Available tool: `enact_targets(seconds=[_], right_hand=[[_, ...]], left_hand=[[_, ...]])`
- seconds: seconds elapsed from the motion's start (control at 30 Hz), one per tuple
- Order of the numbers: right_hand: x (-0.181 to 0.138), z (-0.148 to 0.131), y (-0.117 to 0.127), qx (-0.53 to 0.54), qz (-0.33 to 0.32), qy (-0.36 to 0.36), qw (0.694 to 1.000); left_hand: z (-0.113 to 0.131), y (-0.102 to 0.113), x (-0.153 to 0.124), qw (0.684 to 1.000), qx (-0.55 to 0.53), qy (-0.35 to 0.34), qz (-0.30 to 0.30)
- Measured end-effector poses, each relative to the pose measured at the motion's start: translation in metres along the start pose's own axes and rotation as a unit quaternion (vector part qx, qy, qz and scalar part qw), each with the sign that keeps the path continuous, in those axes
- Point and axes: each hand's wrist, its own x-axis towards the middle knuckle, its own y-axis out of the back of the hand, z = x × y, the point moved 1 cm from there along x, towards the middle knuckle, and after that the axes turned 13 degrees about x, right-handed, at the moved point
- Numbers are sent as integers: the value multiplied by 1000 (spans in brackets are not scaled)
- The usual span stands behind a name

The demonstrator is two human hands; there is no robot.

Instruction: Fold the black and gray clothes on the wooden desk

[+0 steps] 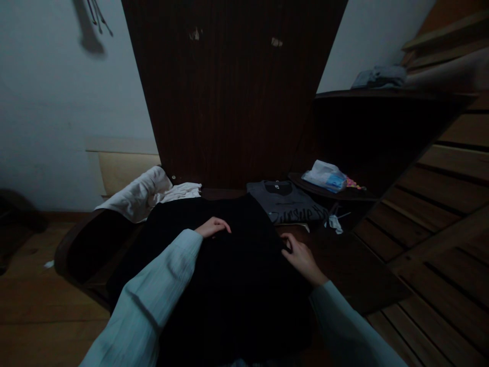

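A large black garment [237,275] lies spread in front of me over a dark wooden seat; in the dim light its kind cannot be made out. On its upper middle rests my left hand [213,227], fingers together and slightly bent, the thumb underneath and apart from them. My right hand [301,258] is at the garment's right edge, with thumb and forefinger closed on the cloth there. Just beyond that edge sits a folded grey T-shirt [292,204] with dark lettering.
White cloth [141,191] drapes over the curved armrest [76,255] at left. A dark wooden panel [233,102] rises behind. At right, a corner shelf [367,193] holds a plastic packet [324,176], with folded clothes [380,77] above. Wooden slats [439,244] line the right side.
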Motion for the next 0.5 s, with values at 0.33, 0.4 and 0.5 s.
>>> enact_targets(seconds=[0.33, 0.4, 0.5], right_hand=[[-3, -8, 3, -2, 15, 8, 1000], [-3, -9, 3, -3, 12, 10, 1000], [-4, -10, 4, -9, 11, 12, 1000]], left_hand=[[0, 4, 1, 978, 146, -87, 124], [-1, 2, 1, 971, 181, -78, 137], [-5, 1, 3, 958, 243, -73, 136]])
